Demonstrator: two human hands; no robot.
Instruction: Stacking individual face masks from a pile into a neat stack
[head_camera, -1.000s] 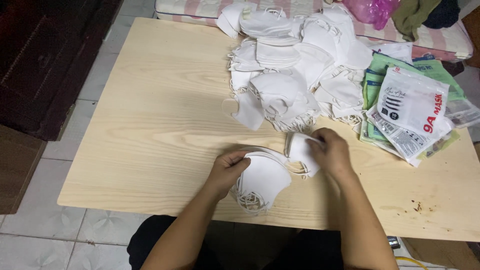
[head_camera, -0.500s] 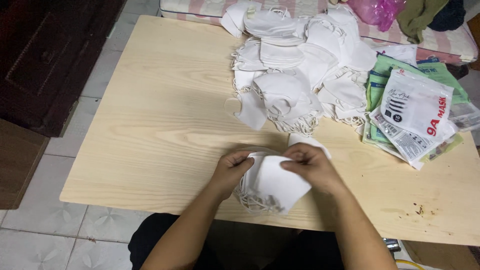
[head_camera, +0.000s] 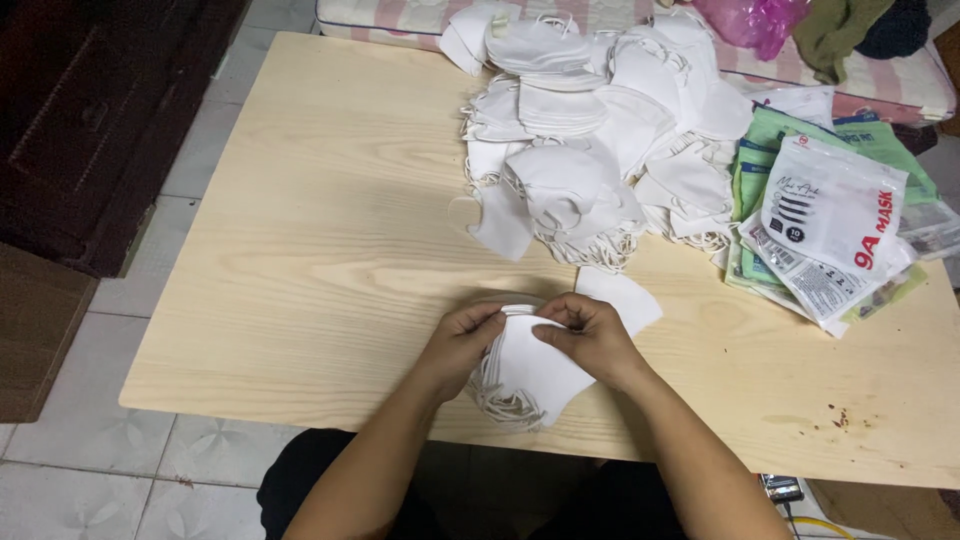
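Your left hand (head_camera: 462, 343) and right hand (head_camera: 590, 335) meet at the near edge of the counter (head_camera: 310, 260), both closed on the same small stack of folded white face masks (head_camera: 530, 370). Your left grip pinches the stack's upper left edge, thumb on top and fingers curled under. Your right grip holds the top edge from the other side, with the fingertips (head_camera: 545, 333) pressed onto the uppermost mask. The stack lies flat on the pale wood, and its lower corner points toward you. A tangle of white ear loops (head_camera: 497, 403) spills out at its lower left, just at the counter's near edge.

Just beyond your right hand a single flat white mask (head_camera: 628, 298) lies on the wood, partly tucked behind your knuckles. Farther back, well apart from your hands, a large loose heap of white masks (head_camera: 590, 130) covers the far middle of the counter, and its loops trail at the front. One mask (head_camera: 500, 222) sits a little loose at the heap's near left.

To the right of the heap a pile of flat printed packets (head_camera: 830, 215) rests near the counter's right side, with a white pouch on top and green ones beneath. A few dark specks (head_camera: 840, 418) mark the wood in front of that pile.

Behind the counter runs a striped mattress (head_camera: 880, 85) carrying a pink plastic bag (head_camera: 750, 18) and some dark clothing (head_camera: 865, 25). Dark wooden furniture (head_camera: 90, 130) stands on the tiled floor (head_camera: 100, 480) to your left.
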